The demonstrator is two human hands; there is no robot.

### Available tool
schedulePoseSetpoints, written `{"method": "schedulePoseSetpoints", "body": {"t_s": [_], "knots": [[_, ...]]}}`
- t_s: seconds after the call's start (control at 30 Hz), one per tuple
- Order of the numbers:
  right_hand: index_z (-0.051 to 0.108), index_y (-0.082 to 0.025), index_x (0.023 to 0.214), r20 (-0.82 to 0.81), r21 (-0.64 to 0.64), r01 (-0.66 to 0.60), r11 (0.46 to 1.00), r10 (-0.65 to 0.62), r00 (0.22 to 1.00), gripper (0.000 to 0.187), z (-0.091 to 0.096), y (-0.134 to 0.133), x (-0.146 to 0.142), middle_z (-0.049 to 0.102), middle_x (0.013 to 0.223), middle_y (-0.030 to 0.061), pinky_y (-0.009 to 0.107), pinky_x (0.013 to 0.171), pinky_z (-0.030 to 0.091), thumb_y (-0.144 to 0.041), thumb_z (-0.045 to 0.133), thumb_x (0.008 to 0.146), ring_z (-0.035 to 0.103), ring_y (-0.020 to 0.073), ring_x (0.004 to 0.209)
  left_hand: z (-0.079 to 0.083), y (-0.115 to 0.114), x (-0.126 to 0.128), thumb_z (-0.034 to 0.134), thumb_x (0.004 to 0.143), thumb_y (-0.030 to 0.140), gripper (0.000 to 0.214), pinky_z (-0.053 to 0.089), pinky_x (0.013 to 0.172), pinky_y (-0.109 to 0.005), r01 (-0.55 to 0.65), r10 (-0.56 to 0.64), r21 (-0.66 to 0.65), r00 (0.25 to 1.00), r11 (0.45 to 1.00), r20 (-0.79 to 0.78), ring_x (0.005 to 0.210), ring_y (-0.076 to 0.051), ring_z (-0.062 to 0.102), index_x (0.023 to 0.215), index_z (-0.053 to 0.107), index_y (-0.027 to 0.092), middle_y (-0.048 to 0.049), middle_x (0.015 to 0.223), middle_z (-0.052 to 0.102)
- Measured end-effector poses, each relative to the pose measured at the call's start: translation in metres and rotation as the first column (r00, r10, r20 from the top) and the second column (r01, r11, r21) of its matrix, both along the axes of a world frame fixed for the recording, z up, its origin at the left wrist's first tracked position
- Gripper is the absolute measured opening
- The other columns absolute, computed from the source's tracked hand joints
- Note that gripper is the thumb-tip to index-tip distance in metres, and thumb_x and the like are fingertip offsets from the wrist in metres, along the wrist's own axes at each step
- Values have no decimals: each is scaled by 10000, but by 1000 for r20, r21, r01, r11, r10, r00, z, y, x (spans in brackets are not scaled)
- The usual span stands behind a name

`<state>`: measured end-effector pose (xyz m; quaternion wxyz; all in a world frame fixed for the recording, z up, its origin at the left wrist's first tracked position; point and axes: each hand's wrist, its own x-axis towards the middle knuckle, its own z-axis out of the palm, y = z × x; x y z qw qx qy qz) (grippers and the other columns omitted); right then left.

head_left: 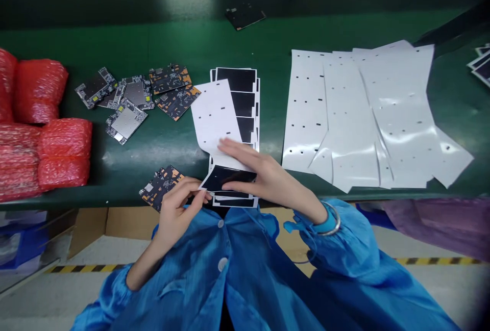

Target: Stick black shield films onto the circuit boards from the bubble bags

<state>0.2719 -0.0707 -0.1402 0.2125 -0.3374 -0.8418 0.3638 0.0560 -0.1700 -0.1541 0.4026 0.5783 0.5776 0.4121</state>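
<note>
A strip of black pads on white backing (233, 137) lies on the green bench, its white liner (214, 117) peeled up and folded back. My right hand (264, 175) lies across the fold, with fingers on the liner and the thumb on a glossy black pad (218, 179). My left hand (178, 213) pinches the near edge of the strip between thumb and finger. A populated circuit board (161, 188) lies just beyond my left hand, partly hidden by it. The lower end of the strip is partly hidden by my hands.
Several circuit boards (130, 99) lie left of the strip, beside red bubble-wrap bundles (46, 117). Large white perforated liner sheets (363, 117) cover the bench's right side. A black piece (245, 16) sits at the far edge. Black-and-white strips (480, 68) show at the right border.
</note>
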Motion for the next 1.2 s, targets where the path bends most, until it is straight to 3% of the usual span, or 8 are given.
{"method": "schedulePoseSetpoints", "body": {"t_s": [0.07, 0.17, 0.23, 0.37, 0.53, 0.77, 0.93, 1.2], "knots": [[473, -253, 1508, 4, 198, 86, 976, -89, 996, 681, 4, -8, -3, 457, 1599, 131, 613, 1225, 348, -397, 735, 896, 329, 343, 1541, 1, 0, 3, 593, 970, 234, 187, 554, 615, -222, -24, 24, -2, 999, 1000, 30, 684, -121, 667, 821, 693, 180, -31, 794, 686], [566, -249, 1413, -53, 453, 121, 883, -109, 993, 489, 12, -24, -10, 667, 1380, 109, 601, 1224, 356, -313, 684, 943, 529, 307, 1413, 2, 0, 7, 596, 961, 199, 161, 548, 617, -217, -35, 33, 39, 999, 999, 43, 681, -115, 662, 843, 705, 186, -26, 802, 700], [604, -257, 1354, -86, 544, 161, 823, -137, 987, 403, 17, -34, -14, 749, 1227, 74, 527, 1183, 437, -241, 660, 956, 654, 253, 1267, 2, 1, 10, 596, 959, 179, 144, 542, 614, -217, -35, 32, 67, 998, 997, 46, 677, -110, 658, 874, 711, 193, -20, 821, 705], [679, -295, 1202, -106, 612, 282, 738, -277, 955, 300, 19, -44, -14, 763, 1216, 60, 500, 1116, 492, -200, 711, 918, 656, 258, 1270, 5, 0, 15, 609, 949, 160, 147, 533, 605, -217, -29, 26, 78, 999, 997, 42, 664, -107, 658, 830, 688, 191, -4, 778, 676], [715, -189, 1074, -85, 534, 113, 838, -79, 993, 148, 12, -48, -11, 809, 1094, 55, 519, 1120, 484, -143, 660, 945, 745, 218, 1097, 7, 0, 20, 604, 938, 119, 140, 512, 606, -203, 6, -8, 114, 1000, 993, 17, 675, -101, 637, 834, 667, 188, 0, 772, 665], [707, -184, 967, -185, 261, 151, 953, -105, 977, 78, 12, -52, -9, 824, 969, 41, 446, 1049, 531, -123, 688, 921, 786, 164, 912, 8, -1, 26, 606, 918, 74, 131, 493, 654, -193, 73, -61, 195, 996, 978, -69, 700, -91, 594, 846, 630, 180, 1, 781, 626], [702, -213, 944, -220, 83, 168, 982, -146, 964, 94, 13, -54, -4, 824, 971, 33, 426, 1024, 551, -125, 701, 909, 790, 169, 902, 5, -1, 29, 609, 905, 66, 134, 474, 640, -175, 78, -74, 204, 997, 976, -28, 688, -78, 573, 829, 618, 177, 12, 774, 597], [662, -194, 907, -178, 286, 225, 932, -179, 968, 134, 6, -54, -14, 788, 825, 36, 399, 858, 611, -61, 656, 891, 760, 185, 789, 0, 0, 32, 599, 891, 88, 163, 445, 585, -187, 50, -53, 122, 998, 991, 23, 644, -85, 548, 750, 600, 171, 16, 727, 569]]}}
